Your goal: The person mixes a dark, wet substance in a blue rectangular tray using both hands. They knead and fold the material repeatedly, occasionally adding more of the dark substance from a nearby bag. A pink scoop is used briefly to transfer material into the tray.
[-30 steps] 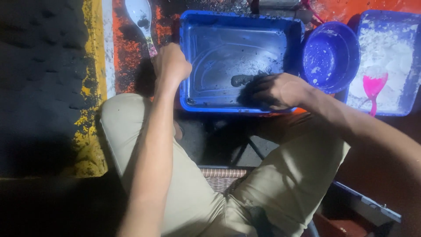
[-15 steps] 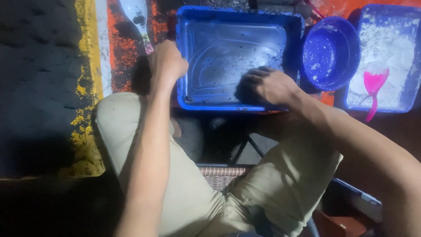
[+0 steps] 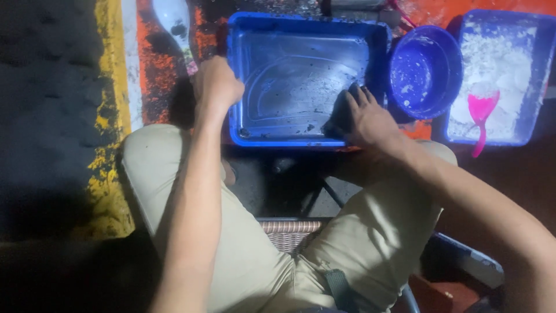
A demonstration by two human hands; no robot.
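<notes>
A blue rectangular tray (image 3: 301, 23) lies on the floor in front of my knees, nearly bare inside with dark specks. My right hand (image 3: 368, 119) presses flat on a dark lump (image 3: 339, 119) in the tray's near right corner. My left hand (image 3: 215, 87) is closed on the pink handle of a white scoop (image 3: 174, 20) just left of the tray's left rim.
A round blue bowl (image 3: 425, 72) stands right of the tray. Further right a second blue tray (image 3: 536, 75) holds white powder and a pink scoop (image 3: 480, 113). The floor at left is painted orange, white and yellow. A wicker seat edge (image 3: 289, 229) shows between my legs.
My right hand has slid the dark lump from the tray's middle to its near right corner. My left hand stays on the scoop handle.
</notes>
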